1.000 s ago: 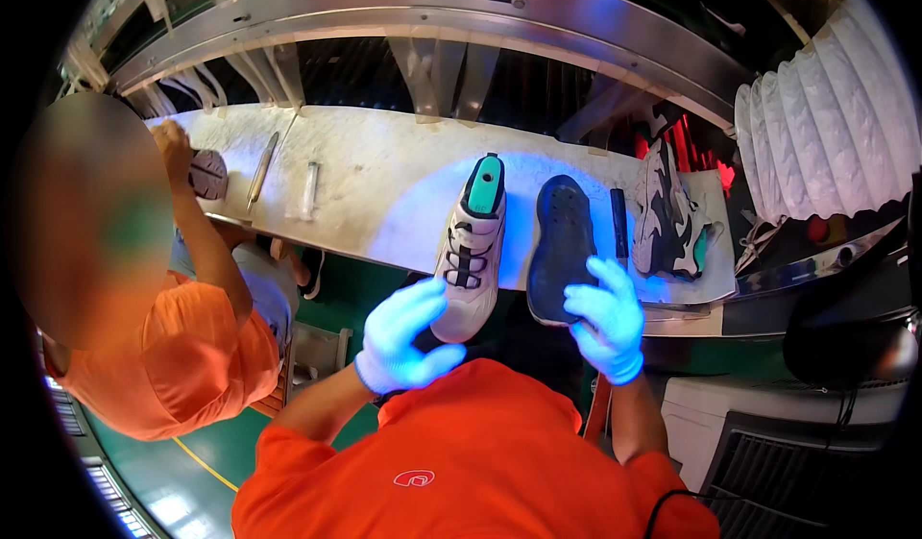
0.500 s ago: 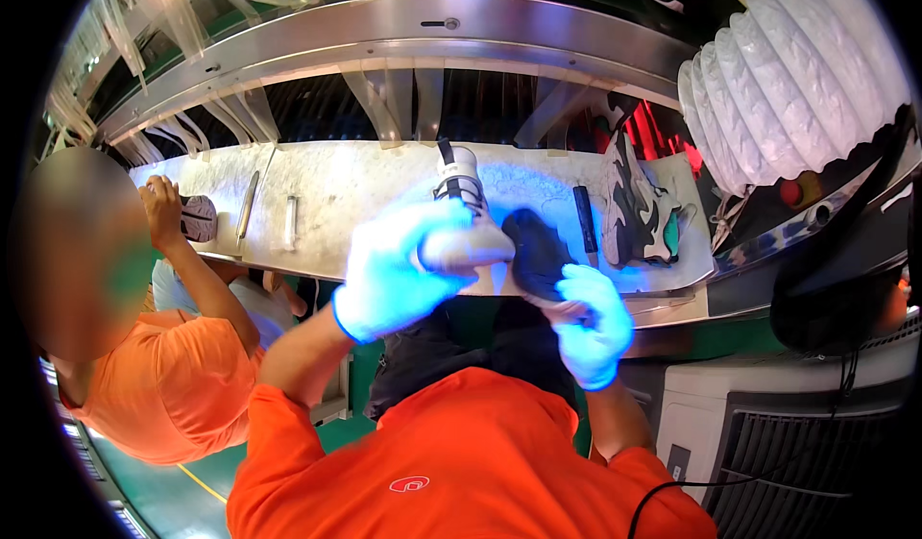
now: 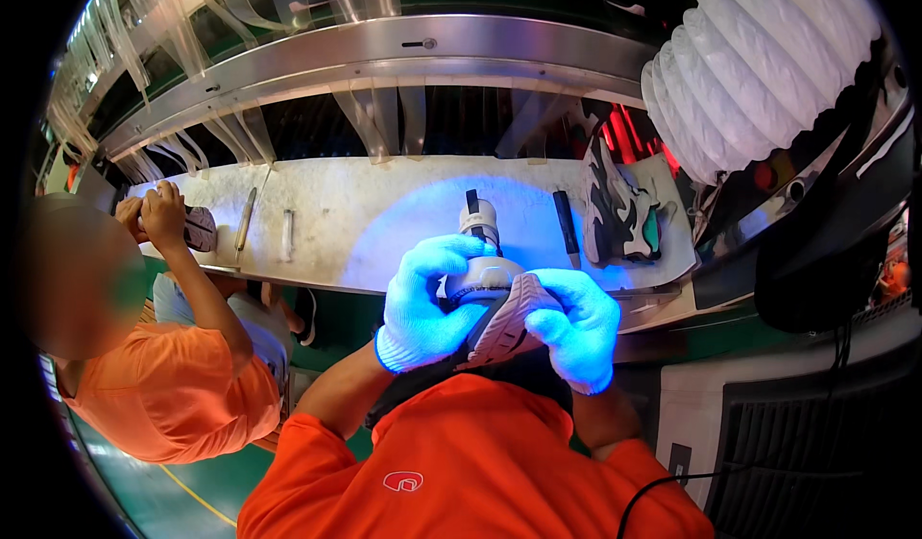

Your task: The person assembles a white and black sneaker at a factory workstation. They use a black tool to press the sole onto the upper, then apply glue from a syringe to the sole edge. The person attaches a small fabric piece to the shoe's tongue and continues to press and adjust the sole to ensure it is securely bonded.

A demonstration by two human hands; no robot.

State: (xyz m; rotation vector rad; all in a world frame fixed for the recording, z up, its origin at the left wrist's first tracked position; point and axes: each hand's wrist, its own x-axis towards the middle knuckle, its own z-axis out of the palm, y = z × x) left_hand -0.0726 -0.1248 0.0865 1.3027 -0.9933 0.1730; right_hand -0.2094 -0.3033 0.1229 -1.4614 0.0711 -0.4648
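Note:
My left hand [image 3: 432, 299], in a glove lit blue, is closed round the toe end of a pale shoe upper [image 3: 477, 217], which points away over the bench. A shoe sole [image 3: 514, 320] is gripped in my right hand [image 3: 579, 332], gloved too, with its patterned underside partly turned up. Toe and sole come together between my hands, at the near side of the bench; whether they touch all along cannot be seen. Right of them lie a dark stick-like tool [image 3: 565, 227] and a grey, black and white patterned shoe [image 3: 619, 212].
The pale bench top [image 3: 327, 203] runs before a metal rail [image 3: 423, 45] with clear hanging strips. A co-worker's hands [image 3: 163, 214] hold a sole [image 3: 200, 230] at left, near a slim tool [image 3: 246, 217] and a white stick [image 3: 287, 233]. A white ribbed hose [image 3: 759, 78] hangs right.
The sole has moved left and turned its underside up, and now meets the upper's toe. My hands have come closer together. The view has shifted slightly.

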